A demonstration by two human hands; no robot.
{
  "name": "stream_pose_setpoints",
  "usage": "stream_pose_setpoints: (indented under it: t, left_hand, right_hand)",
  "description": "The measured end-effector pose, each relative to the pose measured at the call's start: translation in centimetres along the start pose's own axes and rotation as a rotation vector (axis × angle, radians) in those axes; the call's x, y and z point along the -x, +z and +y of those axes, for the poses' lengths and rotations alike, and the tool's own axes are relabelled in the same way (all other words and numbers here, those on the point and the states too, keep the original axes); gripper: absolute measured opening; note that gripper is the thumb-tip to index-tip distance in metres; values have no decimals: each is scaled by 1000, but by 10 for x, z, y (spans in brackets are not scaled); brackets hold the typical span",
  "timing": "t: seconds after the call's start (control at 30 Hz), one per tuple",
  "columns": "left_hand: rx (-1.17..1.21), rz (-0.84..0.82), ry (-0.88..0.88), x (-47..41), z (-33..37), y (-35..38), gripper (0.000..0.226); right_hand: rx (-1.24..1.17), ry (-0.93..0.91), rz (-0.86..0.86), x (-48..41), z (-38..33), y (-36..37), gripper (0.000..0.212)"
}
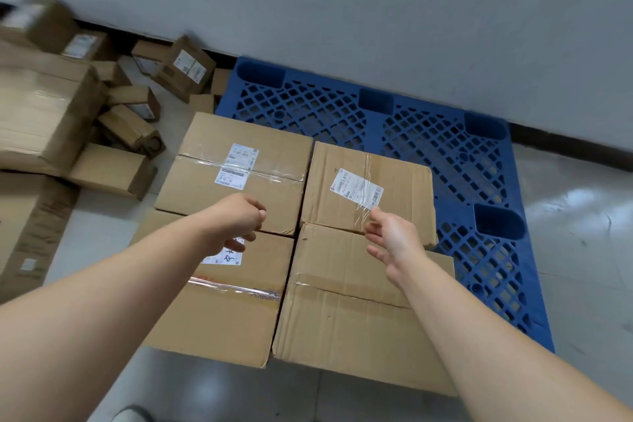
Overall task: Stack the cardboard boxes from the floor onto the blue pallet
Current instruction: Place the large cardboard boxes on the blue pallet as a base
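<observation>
Just beyond your empty, loosely curled left hand [236,221] and slack-fingered right hand [394,238], the cardboard boxes [202,185] look stiff but creased: grip opposite bottom edges.

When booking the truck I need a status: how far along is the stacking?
Done: four cardboard boxes sit in a two-by-two block on the blue pallet. In hand: nothing; the left hand and right hand hover empty above them. Left: a pile of boxes lies on the floor to the left.
</observation>
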State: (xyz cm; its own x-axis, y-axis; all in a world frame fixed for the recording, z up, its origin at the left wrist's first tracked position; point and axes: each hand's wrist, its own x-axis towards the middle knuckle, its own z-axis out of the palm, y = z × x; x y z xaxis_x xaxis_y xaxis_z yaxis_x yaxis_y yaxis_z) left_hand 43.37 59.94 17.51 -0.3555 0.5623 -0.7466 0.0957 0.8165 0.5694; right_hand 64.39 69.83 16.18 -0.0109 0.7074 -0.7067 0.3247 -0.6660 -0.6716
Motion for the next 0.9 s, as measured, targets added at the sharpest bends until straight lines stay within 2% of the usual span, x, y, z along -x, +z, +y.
stream_pose_setpoints:
  t: [0.07,0.17,0.37,0.47,0.73,0.9]
  left_hand:
    - [22,22,0,6,-6,-27,22]
    - [62,49,-1,15,-15,-69,23]
    - [104,105,24,30,-42,-160,30]
    - [135,136,31,36,-61,-207,31]
    - [266,214,9,53,-114,-329,19]
    - [344,295,-15,59,-143,-398,14]
  right_hand:
    - [-5,-21,-12,12,-11,26,17]
    - [6,-41,-27,30,-27,67,8]
    - [60,-82,-97,62,-50,158,23]
    - [89,-109,-132,80,-62,205,22]
    - [132,-183,-194,126,-86,328,32]
    - [173,-220,-266,152,-100,402,23]
